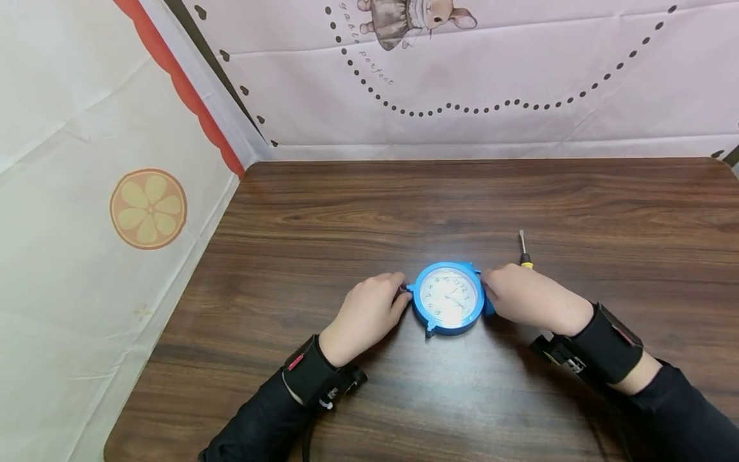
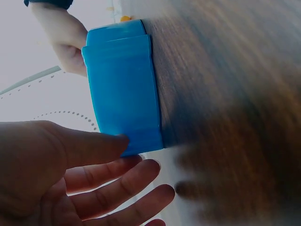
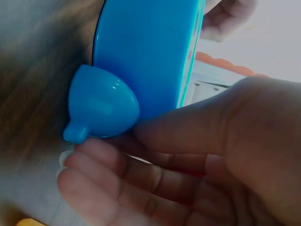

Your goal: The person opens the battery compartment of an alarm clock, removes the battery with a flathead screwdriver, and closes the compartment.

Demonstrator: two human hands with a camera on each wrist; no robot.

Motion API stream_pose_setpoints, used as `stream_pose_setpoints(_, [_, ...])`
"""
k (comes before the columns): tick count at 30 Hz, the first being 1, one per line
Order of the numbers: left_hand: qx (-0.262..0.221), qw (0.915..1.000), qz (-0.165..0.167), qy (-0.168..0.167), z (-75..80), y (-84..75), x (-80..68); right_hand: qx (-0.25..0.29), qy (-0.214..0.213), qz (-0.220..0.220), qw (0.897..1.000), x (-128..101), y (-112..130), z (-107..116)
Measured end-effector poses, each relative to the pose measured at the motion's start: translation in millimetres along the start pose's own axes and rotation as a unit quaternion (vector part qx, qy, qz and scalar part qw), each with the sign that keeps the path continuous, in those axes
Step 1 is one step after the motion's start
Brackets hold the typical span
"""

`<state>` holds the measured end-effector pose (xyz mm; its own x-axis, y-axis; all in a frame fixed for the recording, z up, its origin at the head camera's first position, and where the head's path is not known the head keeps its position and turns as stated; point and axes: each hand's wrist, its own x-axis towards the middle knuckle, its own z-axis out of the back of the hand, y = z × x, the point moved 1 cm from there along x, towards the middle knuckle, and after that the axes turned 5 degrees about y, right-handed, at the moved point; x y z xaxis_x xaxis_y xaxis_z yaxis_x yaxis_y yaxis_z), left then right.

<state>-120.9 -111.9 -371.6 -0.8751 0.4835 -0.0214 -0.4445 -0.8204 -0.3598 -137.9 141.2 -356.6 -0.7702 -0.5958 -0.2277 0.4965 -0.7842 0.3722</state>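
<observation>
Blue clock [image 1: 449, 298] face-up (glare hides dial), left hand [image 1: 369, 314] fingers spread touching, right hand [image 1: 528, 296] pinching rim.

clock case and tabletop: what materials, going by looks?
Clock case: looks like glossy moulded plastic, uniform blue with soft highlights and rounded bell shapes. Tabletop: dark wood grain, smooth with a low sheen; it could be solid wood or laminate, the pictures cannot settle which.

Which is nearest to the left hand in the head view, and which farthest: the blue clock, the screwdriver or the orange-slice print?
1. Blue clock: touching the left hand, on its right.
2. Screwdriver: beyond the clock, by the right hand.
3. Orange-slice print: on the left cloth wall, farthest.
</observation>
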Motion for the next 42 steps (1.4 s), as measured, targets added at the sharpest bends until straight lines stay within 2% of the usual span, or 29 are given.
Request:
stream_pose_setpoints(6, [-0.002,1.0,0.006,-0.004,-1.5,2.6,2.1,0.006,0.013,0.008,1.0,-9,4,-4])
stream_pose_setpoints(13, [-0.004,1.0,0.009,-0.001,-3.8,4.6,3.3,0.026,0.05,-0.022,0.998,-18,11,-8])
stream_pose_setpoints(18, [0.002,1.0,0.005,-0.004,-3.9,3.9,2.3,0.028,0.064,-0.022,0.997,-28,16,-15])
stream_pose_setpoints(25, [0.012,0.9999,-0.002,0.004,-4.8,2.3,2.5,-0.015,0.037,-0.009,0.999,-39,18,-25])
stream_pose_setpoints(31, [0.018,0.9996,-0.009,0.019,-3.2,0.8,0.7,-0.021,0.005,-0.003,1.0,-43,19,-31])
stream_pose_setpoints(42, [-0.027,0.9964,-0.03,0.074,0.4,3.3,-4.3,-0.034,-0.047,0.002,0.998,-44,16,-37])
